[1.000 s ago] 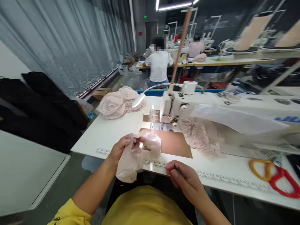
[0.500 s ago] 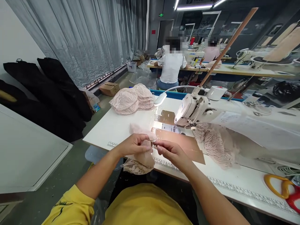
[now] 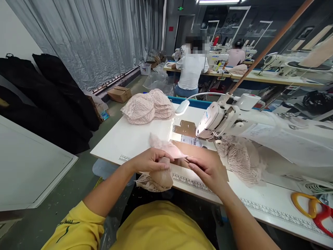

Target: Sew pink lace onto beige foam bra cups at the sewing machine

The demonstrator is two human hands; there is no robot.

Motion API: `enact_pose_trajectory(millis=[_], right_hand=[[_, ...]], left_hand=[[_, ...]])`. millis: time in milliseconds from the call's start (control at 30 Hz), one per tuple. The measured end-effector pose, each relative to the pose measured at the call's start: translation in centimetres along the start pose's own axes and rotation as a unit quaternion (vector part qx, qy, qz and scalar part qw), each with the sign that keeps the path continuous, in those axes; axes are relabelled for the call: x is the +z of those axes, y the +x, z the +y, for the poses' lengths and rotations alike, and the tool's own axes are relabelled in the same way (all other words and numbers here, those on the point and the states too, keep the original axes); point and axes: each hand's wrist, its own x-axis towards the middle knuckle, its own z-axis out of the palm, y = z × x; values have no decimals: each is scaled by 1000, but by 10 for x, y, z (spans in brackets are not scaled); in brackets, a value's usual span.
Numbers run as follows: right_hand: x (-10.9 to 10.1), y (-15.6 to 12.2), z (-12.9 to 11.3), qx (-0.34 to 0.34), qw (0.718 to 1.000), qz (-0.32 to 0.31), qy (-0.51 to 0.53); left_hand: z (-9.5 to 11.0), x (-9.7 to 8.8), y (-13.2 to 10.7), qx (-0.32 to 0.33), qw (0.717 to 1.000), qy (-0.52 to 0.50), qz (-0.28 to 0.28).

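Observation:
My left hand point(image 3: 149, 161) is closed on a pale pink lace piece point(image 3: 160, 178) at the front edge of the white sewing table point(image 3: 130, 139). The fabric hangs down over the edge below my fingers. My right hand point(image 3: 208, 168) pinches the same piece from the right, fingers pressed together on its flat upper flap. Both hands sit just in front of the white sewing machine point(image 3: 234, 119), whose needle area is lit by a small lamp point(image 3: 182, 107).
A pile of pink lace pieces point(image 3: 148, 106) lies at the table's far left, another heap point(image 3: 239, 159) under the machine arm. Orange and red scissors point(image 3: 312, 208) lie at the right. Black bags point(image 3: 39, 93) stand left. Two people sit at tables behind.
My right hand rose from the table edge to meet the left and now grips the lace piece; the fabric has been spread flatter. The view swung left and up slightly.

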Motion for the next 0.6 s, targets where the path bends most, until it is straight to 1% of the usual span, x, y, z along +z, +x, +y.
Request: enact_pose_trajectory(millis=[33, 67, 100, 133, 167, 200, 233, 267, 300, 333, 367, 400, 433, 467, 533, 567, 600], right_hand=[[-8, -8, 14, 0, 996, 28, -84], [-17, -16, 27, 9, 987, 39, -158], [-24, -24, 38, 15, 975, 73, -208], [-29, -31, 45, 16, 969, 103, -226], [-32, -36, 47, 17, 969, 126, -212], [-32, -40, 44, 14, 977, 139, -162], [-30, -41, 37, 18, 989, 123, -82], [-25, -40, 28, 7, 997, 74, 24], [-18, -37, 17, -18, 991, 21, 132], [-11, -32, 6, -23, 977, -46, 209], [-3, -27, -3, -14, 959, -105, 264], [5, -21, -9, 4, 941, -128, 314], [12, -16, -13, 32, 924, -153, 350], [17, -12, -15, 61, 910, -165, 375], [24, -9, -13, 106, 890, -161, 413], [24, -10, -11, 118, 884, -152, 426], [23, -12, -10, 122, 880, -140, 437]], left_hand=[[0, 0, -2, 2, 1000, -11, 0], [1, 0, -4, 8, 1000, -23, 1], [2, 2, -5, 18, 999, -34, -1], [4, 4, -5, 29, 999, -45, -5], [6, 8, -3, 40, 998, -55, -11], [9, 14, 0, 49, 996, -65, -22], [11, 20, 4, 57, 995, -73, -33], [13, 27, 9, 65, 994, -76, -45], [15, 34, 15, 72, 993, -74, -56], [16, 41, 21, 82, 993, -68, -58], [16, 46, 26, 94, 993, -56, -47], [16, 50, 31, 108, 993, -36, -21], [16, 52, 34, 125, 992, -9, 19], [14, 52, 37, 142, 987, 24, 68], [8, 48, 40, 164, 969, 106, 155], [4, 45, 41, 165, 958, 152, 176], [-2, 41, 41, 160, 950, 200, 181]])
